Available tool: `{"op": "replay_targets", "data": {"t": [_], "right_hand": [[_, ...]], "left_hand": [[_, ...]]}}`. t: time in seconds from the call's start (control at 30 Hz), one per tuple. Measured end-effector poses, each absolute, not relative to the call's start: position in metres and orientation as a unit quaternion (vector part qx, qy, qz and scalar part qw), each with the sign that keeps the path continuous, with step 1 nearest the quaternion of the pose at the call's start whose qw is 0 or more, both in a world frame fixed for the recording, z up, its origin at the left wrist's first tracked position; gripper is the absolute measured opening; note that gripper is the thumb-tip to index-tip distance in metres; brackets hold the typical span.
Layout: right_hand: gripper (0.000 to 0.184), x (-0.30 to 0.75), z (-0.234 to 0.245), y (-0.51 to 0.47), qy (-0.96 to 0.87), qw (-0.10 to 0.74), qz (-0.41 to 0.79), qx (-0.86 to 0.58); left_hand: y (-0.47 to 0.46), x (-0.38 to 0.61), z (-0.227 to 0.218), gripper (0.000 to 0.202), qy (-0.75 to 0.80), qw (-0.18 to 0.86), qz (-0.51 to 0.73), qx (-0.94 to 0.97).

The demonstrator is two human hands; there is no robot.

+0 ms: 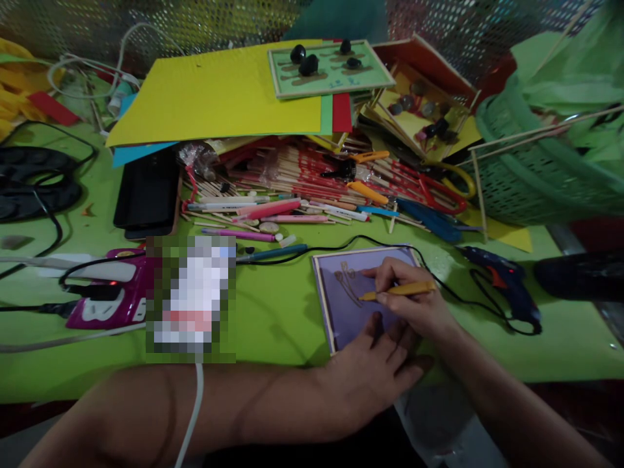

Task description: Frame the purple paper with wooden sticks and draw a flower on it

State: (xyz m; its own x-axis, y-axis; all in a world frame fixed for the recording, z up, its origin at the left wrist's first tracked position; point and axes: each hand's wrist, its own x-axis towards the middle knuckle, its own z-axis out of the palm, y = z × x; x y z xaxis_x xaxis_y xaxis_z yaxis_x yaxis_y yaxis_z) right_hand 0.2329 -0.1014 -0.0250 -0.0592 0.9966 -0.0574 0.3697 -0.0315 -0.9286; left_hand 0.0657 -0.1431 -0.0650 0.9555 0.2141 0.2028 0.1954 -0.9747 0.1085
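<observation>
A purple sheet (336, 312) edged with thin wooden sticks lies near the front of the green table. Brown curved lines and small looped shapes are drawn on its upper left part. My right hand (414, 299) grips a yellow-orange marker (407, 290), its tip touching the sheet at the end of a drawn line. Spread flat, my left hand (373, 364) rests over the sheet's lower edge with its fingers apart. Part of the sheet is hidden under both hands.
A glue gun (502, 276) lies right, its black cord running behind the sheet. Pens and sticks (292, 169), scissors (439, 188), yellow card (214, 91) and a framed green picture (331, 68) fill the back. A green basket (526, 156) stands right; a purple power strip (107, 299) and blurred phone (197, 292) left.
</observation>
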Motion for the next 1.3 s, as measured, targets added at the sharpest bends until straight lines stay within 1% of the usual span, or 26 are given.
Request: {"op": "replay_targets", "data": {"t": [0.07,0.17,0.27,0.4,0.53,0.83,1.03,1.3], "right_hand": [[0.010,0.234,-0.027,-0.102,-0.589,0.377,0.430,-0.571],[0.009,0.234,-0.033,-0.102,-0.564,0.412,0.431,-0.571],[0.009,0.233,-0.036,-0.101,-0.545,0.435,0.413,-0.585],[0.009,0.232,-0.035,-0.100,-0.560,0.426,0.372,-0.606],[0.009,0.231,-0.032,-0.099,-0.573,0.416,0.358,-0.608],[0.009,0.230,-0.033,-0.098,-0.574,0.415,0.364,-0.605],[0.010,0.232,-0.035,-0.099,-0.570,0.403,0.372,-0.612],[0.011,0.233,-0.037,-0.100,-0.566,0.391,0.384,-0.616]], "left_hand": [[-0.144,0.066,-0.067,0.047,0.108,0.041,0.112,0.987],[-0.146,0.066,-0.069,0.046,0.119,0.039,0.126,0.984],[-0.146,0.066,-0.070,0.045,0.118,0.038,0.143,0.982],[-0.145,0.065,-0.069,0.045,0.113,0.032,0.133,0.984],[-0.145,0.065,-0.068,0.048,0.111,0.022,0.116,0.987],[-0.142,0.063,-0.065,0.050,0.096,0.015,0.091,0.991],[-0.145,0.064,-0.068,0.047,0.114,0.022,0.125,0.985],[-0.143,0.064,-0.065,0.046,0.111,0.029,0.129,0.985]]}}
